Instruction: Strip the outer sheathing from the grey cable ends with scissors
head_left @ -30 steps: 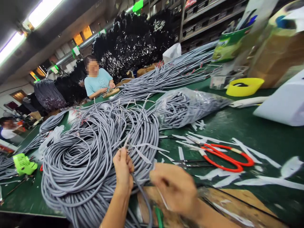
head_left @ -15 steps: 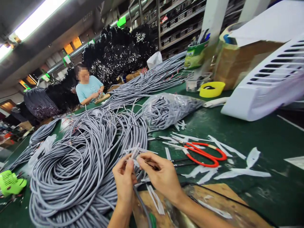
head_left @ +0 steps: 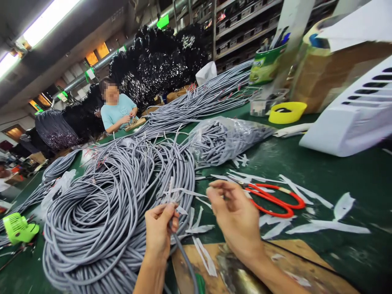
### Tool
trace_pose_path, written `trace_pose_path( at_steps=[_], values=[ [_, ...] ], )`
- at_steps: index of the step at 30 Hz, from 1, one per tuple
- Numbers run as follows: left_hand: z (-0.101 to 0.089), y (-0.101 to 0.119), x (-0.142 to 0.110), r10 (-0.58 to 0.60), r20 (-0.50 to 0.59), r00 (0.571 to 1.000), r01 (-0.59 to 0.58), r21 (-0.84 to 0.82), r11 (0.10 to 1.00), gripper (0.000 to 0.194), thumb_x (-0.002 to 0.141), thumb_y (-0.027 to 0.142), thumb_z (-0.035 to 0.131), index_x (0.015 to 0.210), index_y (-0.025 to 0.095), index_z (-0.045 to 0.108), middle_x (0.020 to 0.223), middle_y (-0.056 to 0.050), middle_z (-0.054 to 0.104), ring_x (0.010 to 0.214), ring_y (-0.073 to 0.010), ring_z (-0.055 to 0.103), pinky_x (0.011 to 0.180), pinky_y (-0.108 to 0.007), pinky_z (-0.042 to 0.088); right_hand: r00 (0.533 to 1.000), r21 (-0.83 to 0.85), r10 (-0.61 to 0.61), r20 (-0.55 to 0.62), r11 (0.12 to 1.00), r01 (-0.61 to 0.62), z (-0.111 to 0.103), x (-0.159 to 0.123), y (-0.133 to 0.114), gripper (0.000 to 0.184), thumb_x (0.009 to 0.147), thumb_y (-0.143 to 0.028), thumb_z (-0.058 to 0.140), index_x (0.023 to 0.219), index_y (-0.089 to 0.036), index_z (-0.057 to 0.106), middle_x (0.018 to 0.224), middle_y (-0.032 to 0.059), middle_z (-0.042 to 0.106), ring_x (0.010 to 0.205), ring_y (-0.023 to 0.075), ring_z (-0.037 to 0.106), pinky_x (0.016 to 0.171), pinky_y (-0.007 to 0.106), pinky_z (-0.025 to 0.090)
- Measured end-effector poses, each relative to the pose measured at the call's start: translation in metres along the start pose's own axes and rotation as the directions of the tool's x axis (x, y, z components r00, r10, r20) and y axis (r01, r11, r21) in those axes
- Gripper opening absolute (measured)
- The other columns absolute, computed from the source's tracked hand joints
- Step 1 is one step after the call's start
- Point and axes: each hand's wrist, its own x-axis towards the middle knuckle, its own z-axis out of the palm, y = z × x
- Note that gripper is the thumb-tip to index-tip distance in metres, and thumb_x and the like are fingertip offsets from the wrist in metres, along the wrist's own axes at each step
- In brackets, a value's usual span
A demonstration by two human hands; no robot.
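My left hand (head_left: 159, 230) is closed round the end of a grey cable (head_left: 181, 249), with frayed white paper strips sticking out above the fingers. My right hand (head_left: 236, 216) hovers to the right of it, fingers half curled and apart, holding nothing that I can see. A big pile of coiled grey cable (head_left: 104, 204) lies just left of my hands. Red-handled scissors (head_left: 272, 199) lie on the green table (head_left: 321, 175) close to my right hand.
White paper scraps (head_left: 312, 226) litter the table. A plastic bag of cut cable pieces (head_left: 223, 139) lies behind. A white fan housing (head_left: 352, 118), a yellow bowl (head_left: 287, 112) and a wooden board (head_left: 275, 265) are nearby. A person in a light blue shirt (head_left: 118, 110) works at the far end.
My right hand has come away from the cable end and moved right towards the scissors, its fingers loosened. My left hand keeps its grip on the cable.
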Motion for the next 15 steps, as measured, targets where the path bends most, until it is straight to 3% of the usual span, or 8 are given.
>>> trace_pose_path(
  at_steps=[2,6,9,15],
  values=[
    [-0.003,0.002,0.0,0.044,-0.031,0.999,-0.043,0.041,0.998,0.037,0.042,0.037,0.082,0.057,0.007,0.067,0.043,0.0,0.055,0.032,-0.0014,0.039,0.033,-0.013,0.025,0.974,-0.174,-0.186,0.129,0.963,0.206,-0.001,-0.004,-0.004,0.011,0.084,-0.029,0.048,0.084,-0.019,0.054,0.06,-0.0016,0.053,0.048,0.0099,0.051,0.044,0.019,0.041],
    [-0.007,0.004,0.0,0.131,-0.036,0.991,-0.128,0.092,0.988,0.03,0.042,0.031,0.081,0.05,0.009,0.062,0.038,0.004,0.05,0.031,-0.0011,0.036,0.033,-0.014,0.025,0.816,-0.26,-0.446,0.368,0.793,0.551,0.0,-0.014,-0.01,0.021,0.088,-0.016,0.041,0.075,-0.017,0.057,0.063,0.002,0.062,0.055,0.0119,0.059,0.054,0.022,0.044],
    [-0.007,0.002,-0.002,0.186,-0.029,0.982,-0.181,0.129,0.975,0.03,0.045,0.027,0.08,0.046,0.012,0.054,0.036,0.007,0.045,0.032,-0.0013,0.033,0.034,-0.014,0.024,0.774,-0.281,-0.49,0.4,0.739,0.613,0.002,-0.016,-0.011,0.022,0.087,-0.014,0.043,0.072,-0.015,0.058,0.057,0.0014,0.061,0.049,0.0118,0.057,0.05,0.023,0.041],
    [-0.006,-0.001,-0.005,0.297,-0.012,0.955,-0.282,0.281,0.917,0.022,0.055,0.022,0.073,0.051,0.013,0.053,0.042,0.007,0.047,0.037,-0.0034,0.035,0.038,-0.015,0.029,0.78,-0.273,-0.485,0.395,0.749,0.603,0.002,-0.014,-0.012,0.024,0.086,-0.012,0.043,0.068,-0.014,0.059,0.055,0.0019,0.06,0.047,0.0114,0.056,0.049,0.023,0.041]
  ],
)
